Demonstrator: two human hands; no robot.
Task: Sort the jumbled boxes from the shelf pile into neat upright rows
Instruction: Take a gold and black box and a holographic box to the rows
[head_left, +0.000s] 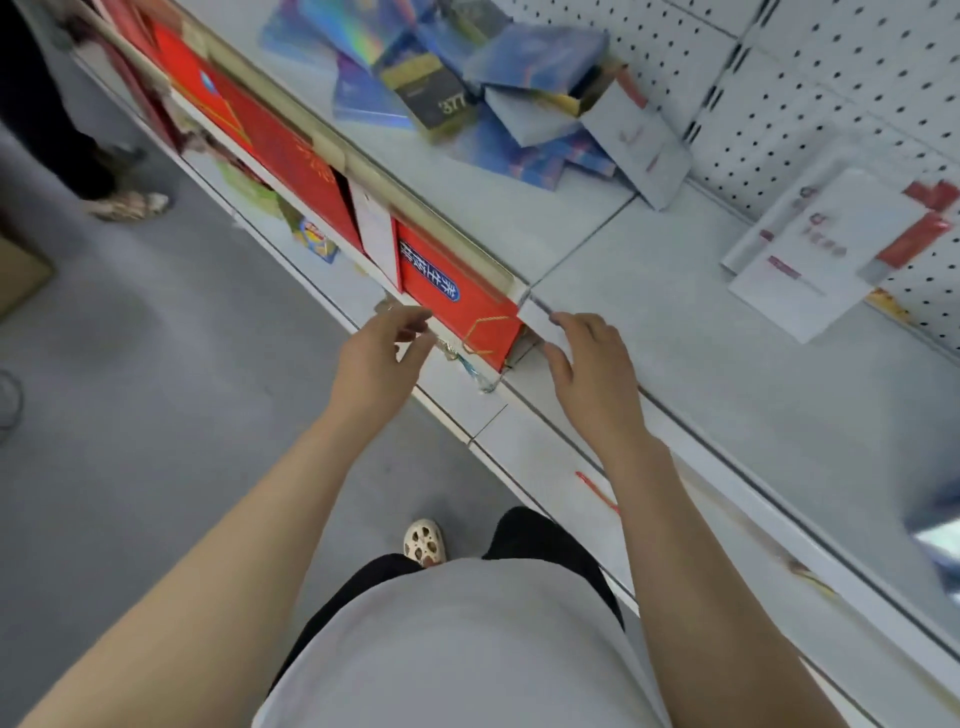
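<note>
Both hands (374, 358) (592, 374) at shelf edge (675, 410)

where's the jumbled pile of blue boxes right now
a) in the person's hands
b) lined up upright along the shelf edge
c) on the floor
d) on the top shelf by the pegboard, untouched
d: the pile of blue boxes lies heaped on the shelf against the pegboard, while the left hand and right hand hover near the shelf's front edge, holding nothing.

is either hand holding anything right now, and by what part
Nothing is held. The left hand and right hand are both empty, fingers loose, near the shelf edge; the box pile lies untouched.
</note>
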